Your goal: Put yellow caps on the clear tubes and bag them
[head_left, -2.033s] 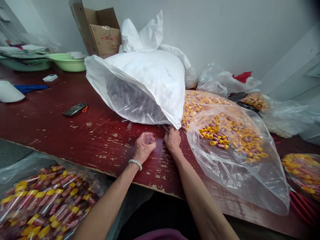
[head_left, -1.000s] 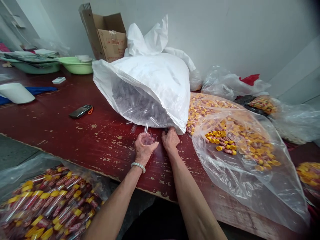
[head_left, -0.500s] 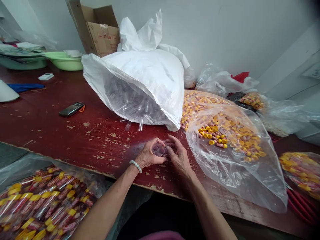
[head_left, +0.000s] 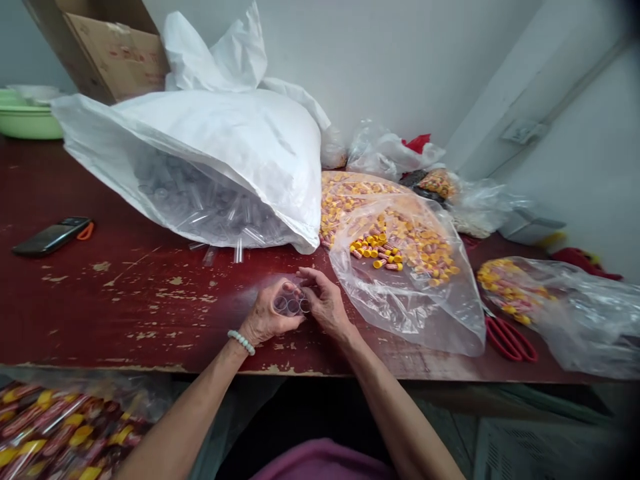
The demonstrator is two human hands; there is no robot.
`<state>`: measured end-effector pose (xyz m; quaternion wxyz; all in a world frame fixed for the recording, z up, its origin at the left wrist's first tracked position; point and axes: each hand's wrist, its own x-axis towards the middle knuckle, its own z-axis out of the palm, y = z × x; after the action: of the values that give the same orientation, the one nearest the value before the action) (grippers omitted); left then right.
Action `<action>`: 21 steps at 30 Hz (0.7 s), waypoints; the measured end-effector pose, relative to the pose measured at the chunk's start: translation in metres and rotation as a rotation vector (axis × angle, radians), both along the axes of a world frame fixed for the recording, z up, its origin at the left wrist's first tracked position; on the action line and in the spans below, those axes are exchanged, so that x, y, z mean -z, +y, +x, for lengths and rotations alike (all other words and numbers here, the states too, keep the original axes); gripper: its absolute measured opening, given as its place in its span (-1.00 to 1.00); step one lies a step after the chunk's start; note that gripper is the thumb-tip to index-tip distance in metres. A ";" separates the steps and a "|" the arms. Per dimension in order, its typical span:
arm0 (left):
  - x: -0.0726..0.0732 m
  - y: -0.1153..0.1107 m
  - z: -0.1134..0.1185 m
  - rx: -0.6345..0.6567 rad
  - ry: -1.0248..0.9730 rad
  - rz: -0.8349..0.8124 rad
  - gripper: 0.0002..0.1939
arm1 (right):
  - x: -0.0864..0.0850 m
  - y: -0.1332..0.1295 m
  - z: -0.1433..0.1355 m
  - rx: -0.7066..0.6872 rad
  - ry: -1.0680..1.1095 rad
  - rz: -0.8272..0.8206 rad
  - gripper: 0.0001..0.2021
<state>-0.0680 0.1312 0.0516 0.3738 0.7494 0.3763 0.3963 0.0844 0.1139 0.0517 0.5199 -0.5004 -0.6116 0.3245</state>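
Observation:
A bundle of several clear plastic tubes (head_left: 291,306), their round open ends facing me, sits between my hands above the red table. My left hand (head_left: 270,311), with a beaded bracelet at the wrist, curls around the bundle from the left. From the right, my right hand (head_left: 325,303) presses its bent fingers against the same tubes. Behind them, a big white sack (head_left: 240,140) lies on its side with many more clear tubes (head_left: 215,207) in its mouth. A loose tube (head_left: 239,251) lies at the sack's lip.
To the right lies a clear bag (head_left: 425,320) with small yellow-capped pieces (head_left: 385,253). Red-handled scissors (head_left: 510,340) rest beyond it. A phone (head_left: 53,237) is at left, a cardboard box (head_left: 117,57) behind. Filled yellow-capped tubes (head_left: 55,427) sit below the table edge.
My view has turned to the right, so the table and everything on it appear shifted left. Both hands still hold the tubes in much the same way.

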 end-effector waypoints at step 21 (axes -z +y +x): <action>-0.002 -0.005 0.018 0.047 -0.114 -0.113 -0.65 | 0.003 0.030 0.216 0.626 -0.818 -0.151 -0.73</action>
<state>-0.0501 0.1258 0.0535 0.4457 0.7120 0.3584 0.4074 0.3005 0.1439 0.0487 0.2729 -0.7814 -0.5607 -0.0256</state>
